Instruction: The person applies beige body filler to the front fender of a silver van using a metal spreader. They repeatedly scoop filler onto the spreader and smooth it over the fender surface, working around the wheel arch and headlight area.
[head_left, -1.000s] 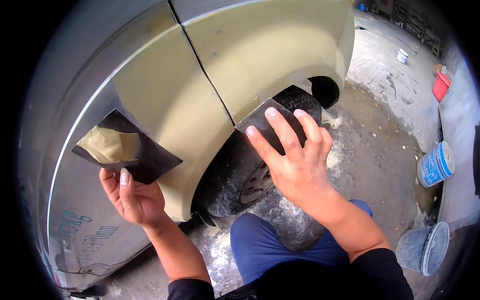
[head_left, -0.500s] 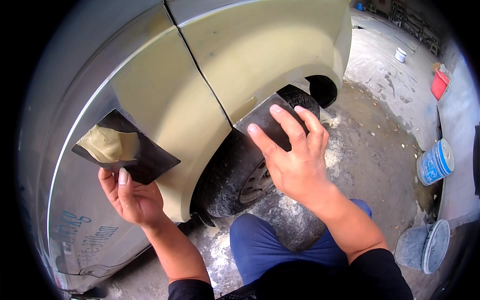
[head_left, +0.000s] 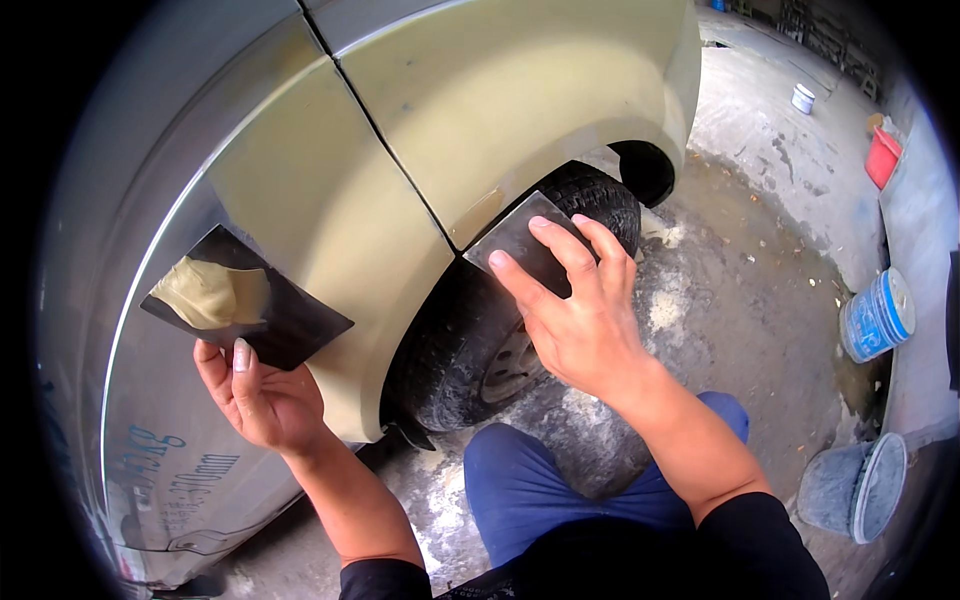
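Observation:
My left hand (head_left: 262, 398) grips the lower edge of a black rectangular board (head_left: 300, 320), which carries a lump of pale yellow-beige paste (head_left: 212, 292). My right hand (head_left: 580, 312) has its fingers on a thin dark flat spreader (head_left: 518, 242), held at the wheel-arch edge beside the panel seam. The vehicle's pale yellow coated panel (head_left: 490, 85) has a small beige smear (head_left: 478, 213) just above the spreader. Below, the black tyre (head_left: 440, 370) sits inside the arch, partly hidden by my right hand.
A blue-white bucket (head_left: 876, 315), a grey bucket (head_left: 845, 488) and a red container (head_left: 880, 160) stand along the right wall (head_left: 920, 260). A small white pail (head_left: 802, 98) is farther back. My blue-trousered knees (head_left: 510, 480) are at bottom centre on the stained floor (head_left: 740, 300).
The view has shifted slightly, moving the seam a little left in the picture. My right hand and spreader shift slightly left too; my left hand still holds the board with paste.

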